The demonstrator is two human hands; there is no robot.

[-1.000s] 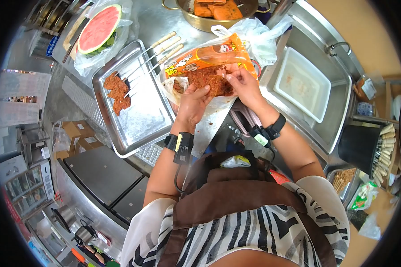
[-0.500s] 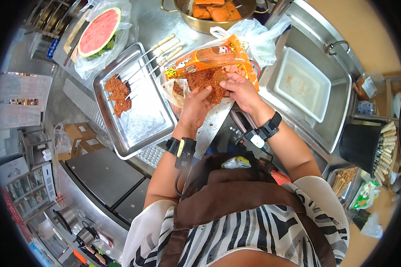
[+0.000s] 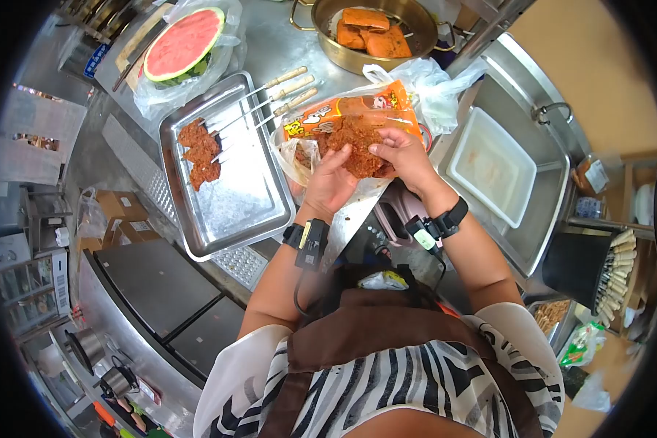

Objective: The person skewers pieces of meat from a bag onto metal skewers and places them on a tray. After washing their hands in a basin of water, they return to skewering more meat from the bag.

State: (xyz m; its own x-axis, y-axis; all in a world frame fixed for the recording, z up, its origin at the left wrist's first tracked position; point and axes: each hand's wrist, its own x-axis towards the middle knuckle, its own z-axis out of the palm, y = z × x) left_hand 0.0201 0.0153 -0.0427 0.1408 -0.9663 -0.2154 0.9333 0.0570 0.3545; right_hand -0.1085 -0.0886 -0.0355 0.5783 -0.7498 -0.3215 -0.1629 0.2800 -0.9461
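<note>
Between my two hands is a flat piece of reddish-brown seasoned meat (image 3: 355,148). My left hand (image 3: 331,182) pinches its left edge with the thumb on top, and my right hand (image 3: 407,159) grips its right edge. Below and behind it lies an orange printed plastic bag (image 3: 398,98), open, with more of the red coated food partly hidden inside. To the left, a steel tray (image 3: 244,208) holds three wooden-handled metal skewers (image 3: 292,90) with similar meat (image 3: 201,153) on their ends.
A cut watermelon (image 3: 184,45) sits in clear plastic at the upper left. A brass pan (image 3: 332,52) with orange blocks stands at the back. On the right, a sink holds a white tub (image 3: 493,166), beside a black container (image 3: 573,270) of wooden-handled skewers.
The meat piece has been lifted and spread flatter between my hands, more clear of the bag. The whole view has shifted slightly.
</note>
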